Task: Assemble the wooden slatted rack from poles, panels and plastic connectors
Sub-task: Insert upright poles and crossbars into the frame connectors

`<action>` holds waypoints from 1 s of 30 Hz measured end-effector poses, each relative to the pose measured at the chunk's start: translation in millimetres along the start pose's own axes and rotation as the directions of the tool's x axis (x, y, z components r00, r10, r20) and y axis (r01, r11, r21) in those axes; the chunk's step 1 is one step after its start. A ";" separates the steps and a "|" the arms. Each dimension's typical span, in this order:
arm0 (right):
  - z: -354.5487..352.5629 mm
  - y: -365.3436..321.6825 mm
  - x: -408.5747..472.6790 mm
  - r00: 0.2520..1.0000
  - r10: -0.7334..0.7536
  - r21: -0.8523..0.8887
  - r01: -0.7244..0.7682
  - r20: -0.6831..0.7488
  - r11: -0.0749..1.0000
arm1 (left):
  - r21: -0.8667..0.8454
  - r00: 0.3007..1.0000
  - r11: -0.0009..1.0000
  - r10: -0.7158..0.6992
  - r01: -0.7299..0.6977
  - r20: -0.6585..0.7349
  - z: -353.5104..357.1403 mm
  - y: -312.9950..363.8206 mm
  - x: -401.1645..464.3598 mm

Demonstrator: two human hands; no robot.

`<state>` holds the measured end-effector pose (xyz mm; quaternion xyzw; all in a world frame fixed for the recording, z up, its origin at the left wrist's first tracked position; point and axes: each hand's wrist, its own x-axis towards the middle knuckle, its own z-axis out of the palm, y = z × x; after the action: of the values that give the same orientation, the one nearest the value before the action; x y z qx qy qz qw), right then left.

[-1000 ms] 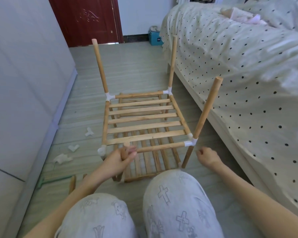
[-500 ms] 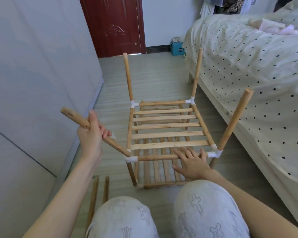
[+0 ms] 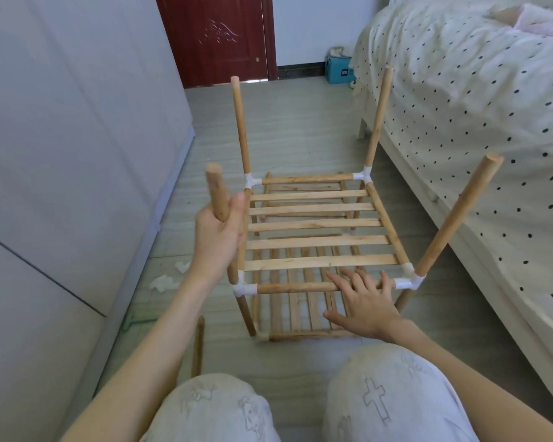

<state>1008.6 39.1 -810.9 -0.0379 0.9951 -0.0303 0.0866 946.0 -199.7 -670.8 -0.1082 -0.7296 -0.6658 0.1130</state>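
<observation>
- The left hand [image 3: 219, 231] is wrapped round a wooden pole [image 3: 218, 194]; the pole is gripped near its upper part, with the rounded end standing clear above the fingers.
- The held pole is nearly upright and runs down to the near-left plastic connector [image 3: 244, 288] of the rack [image 3: 316, 240]; whether it is fully seated in the connector cannot be told.
- The right hand [image 3: 363, 303] is laid flat, fingers straight and spread, on the near front rail [image 3: 296, 287] of the rack. Nothing is clasped by it.
- The rack stands on the floor [image 3: 300, 122] between the person's knees and the bed [image 3: 476, 106]. An upper slatted panel [image 3: 316, 224] is seated in white connectors at its corners; a lower slatted panel [image 3: 296, 309] is seen beneath it.
- Three further poles rise from the other corners: far left [image 3: 239, 122], far right [image 3: 377, 116] and near right [image 3: 457, 215], the last leaning toward the bed.
- A loose pole [image 3: 198, 347] lies on the floor beside the left forearm.
- Loose white connectors [image 3: 166, 280] lie on the floor to the left, near the wall.
</observation>
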 end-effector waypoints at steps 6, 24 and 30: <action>-2.5 0.9 -0.8 1.000 -0.008 0.001 0.008 -0.003 1.000 | -0.151 0.989 0.982 -0.128 0.117 -0.069 -8.2 -6.6 7.8; -5.6 -3.8 -4.0 1.000 -0.027 -0.014 0.027 -0.006 1.000 | -0.050 0.937 0.995 -0.097 0.085 -0.335 -3.1 -0.1 -14.3; 2.1 -1.6 -1.9 0.998 -0.031 -0.035 0.029 -0.053 0.999 | -0.147 0.912 0.985 -0.137 0.086 -0.388 6.5 -1.8 -4.9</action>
<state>1010.9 37.5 -812.5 -0.0535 0.9967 -0.0154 0.0589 950.0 -193.4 -674.6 0.0637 -0.6527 -0.7242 0.2130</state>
